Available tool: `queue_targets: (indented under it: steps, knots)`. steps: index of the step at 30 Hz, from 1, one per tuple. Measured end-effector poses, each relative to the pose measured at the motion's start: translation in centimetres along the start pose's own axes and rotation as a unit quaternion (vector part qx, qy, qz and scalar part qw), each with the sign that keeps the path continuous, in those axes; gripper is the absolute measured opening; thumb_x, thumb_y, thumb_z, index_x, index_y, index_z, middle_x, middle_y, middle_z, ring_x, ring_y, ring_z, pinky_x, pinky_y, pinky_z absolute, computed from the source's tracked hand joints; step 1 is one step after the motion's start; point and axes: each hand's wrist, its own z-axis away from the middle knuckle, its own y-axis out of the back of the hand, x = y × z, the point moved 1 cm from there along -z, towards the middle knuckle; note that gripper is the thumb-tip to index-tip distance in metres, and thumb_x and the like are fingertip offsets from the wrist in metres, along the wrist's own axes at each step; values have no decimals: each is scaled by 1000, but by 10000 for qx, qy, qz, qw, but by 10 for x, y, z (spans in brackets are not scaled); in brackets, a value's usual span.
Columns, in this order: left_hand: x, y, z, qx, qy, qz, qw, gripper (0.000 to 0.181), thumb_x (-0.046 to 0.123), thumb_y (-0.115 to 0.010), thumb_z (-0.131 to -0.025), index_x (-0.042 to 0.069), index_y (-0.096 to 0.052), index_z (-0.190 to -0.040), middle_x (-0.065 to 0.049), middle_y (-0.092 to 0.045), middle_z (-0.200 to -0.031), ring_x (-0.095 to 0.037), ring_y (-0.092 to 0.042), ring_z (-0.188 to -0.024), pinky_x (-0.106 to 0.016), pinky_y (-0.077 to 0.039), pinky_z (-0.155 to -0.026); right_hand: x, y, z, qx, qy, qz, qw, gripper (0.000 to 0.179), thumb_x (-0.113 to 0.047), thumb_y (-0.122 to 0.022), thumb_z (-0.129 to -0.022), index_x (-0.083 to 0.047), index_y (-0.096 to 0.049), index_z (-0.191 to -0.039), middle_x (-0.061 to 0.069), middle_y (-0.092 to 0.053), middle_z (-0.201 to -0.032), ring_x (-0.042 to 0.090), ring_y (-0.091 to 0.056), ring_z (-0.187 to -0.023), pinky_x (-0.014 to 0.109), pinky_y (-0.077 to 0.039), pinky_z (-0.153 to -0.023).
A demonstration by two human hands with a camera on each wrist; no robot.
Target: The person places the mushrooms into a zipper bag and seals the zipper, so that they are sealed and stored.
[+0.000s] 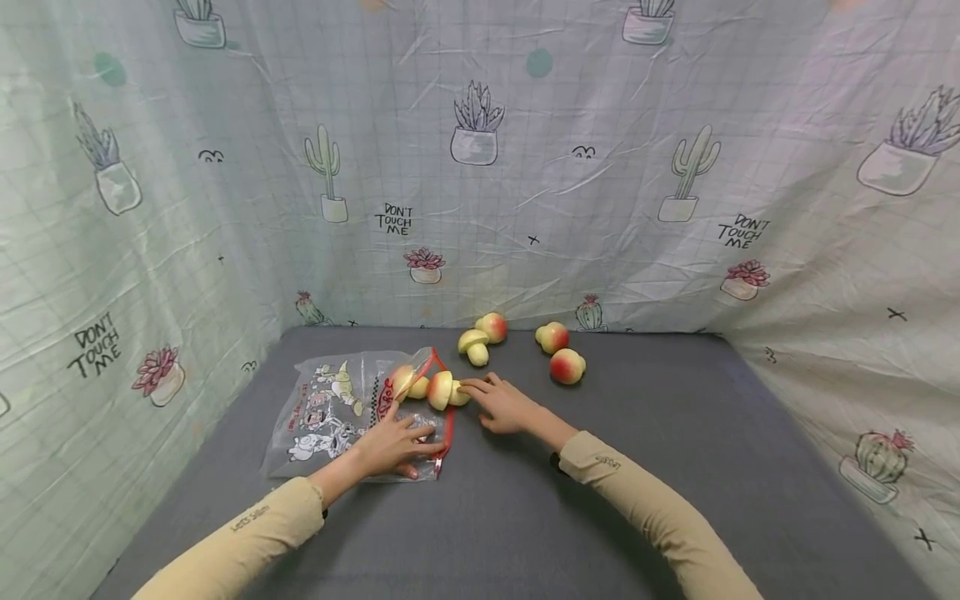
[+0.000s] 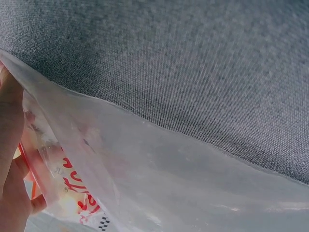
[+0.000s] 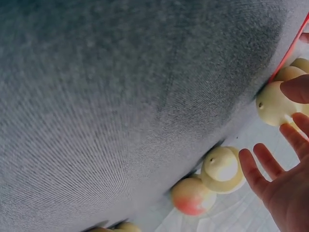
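A clear zip bag (image 1: pixel 315 417) with cartoon print and a red zip strip lies on the dark grey surface, its mouth to the right. My left hand (image 1: pixel 390 446) rests on the bag near the mouth, fingers spread; the left wrist view shows its fingers (image 2: pixel 14 193) at the bag's edge. One toy mushroom (image 1: pixel 402 381), yellow with a red blush, lies inside. A second mushroom (image 1: pixel 441 390) sits at the mouth, stem to the right. Fingertips of my right hand (image 1: pixel 510 408) touch that stem, fingers extended, thumb apart from it.
Behind the right hand lie a pale mushroom (image 1: pixel 474 346) and a red-tinged mushroom (image 1: pixel 492 327), touching. Two more, a back mushroom (image 1: pixel 553 337) and a front mushroom (image 1: pixel 567 367), lie to their right. A cactus-printed curtain (image 1: pixel 525 208) surrounds the surface at back and sides.
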Motion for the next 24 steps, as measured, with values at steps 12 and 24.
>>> queue_targets:
  steps: [12,24]
  knots:
    - [1,2,-1,-114,38,174,9998,63,65,-46,-71,41,-42,-129,7,-55,-124,-21,-58,-102,-55,-37,-90,1,-4,1,-63,54,-72,9999,59,-17,-58,-82,-15,-36,-136,5,-33,-141,23,-40,-109,36,-43,-75]
    - [0,5,-1,-229,45,239,9994,63,64,-48,-71,41,-42,-129,8,-54,-125,-21,-57,-103,-56,-37,-91,-5,-3,-4,-121,111,105,9998,62,-22,-59,-82,-19,-33,-138,3,-32,-142,22,-38,-112,38,-44,-78]
